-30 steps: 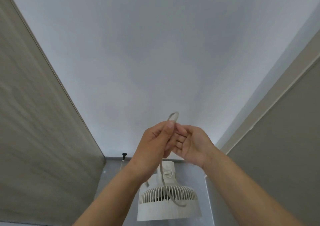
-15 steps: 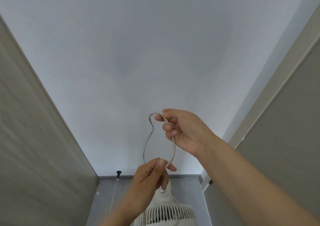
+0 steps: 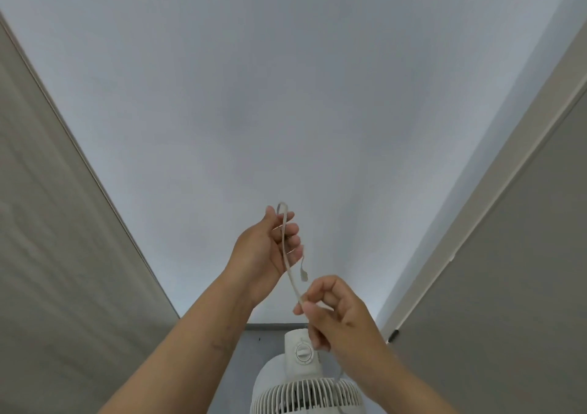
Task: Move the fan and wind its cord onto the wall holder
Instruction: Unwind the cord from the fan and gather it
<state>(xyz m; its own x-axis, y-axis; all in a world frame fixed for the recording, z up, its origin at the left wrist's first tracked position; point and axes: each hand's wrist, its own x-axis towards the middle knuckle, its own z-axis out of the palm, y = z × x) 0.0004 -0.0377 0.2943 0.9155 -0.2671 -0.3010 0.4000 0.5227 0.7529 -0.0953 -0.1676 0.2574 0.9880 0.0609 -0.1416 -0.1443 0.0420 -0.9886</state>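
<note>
A white fan (image 3: pixel 306 378) with a slatted grille and a round dial stands on the grey floor at the bottom centre. Its pale grey cord (image 3: pixel 287 255) runs up in front of the white wall. My left hand (image 3: pixel 266 248) is raised, and the cord loops over its fingertips and down across its open palm, with a short end dangling beside the fingers. My right hand (image 3: pixel 333 312) is lower, above the fan's top, and pinches the cord between thumb and fingers. No wall holder shows in this view.
A beige panel (image 3: pixel 57 255) closes in the left side and a grey door or panel with a pale frame (image 3: pixel 508 239) the right. A small dark part (image 3: pixel 394 335) sits at the bottom of the right frame. The space between is narrow.
The hands have swapped heights: my left hand went up from the fan to hold the top of the cord loop, and my right hand came down to pinch the cord above the fan.
</note>
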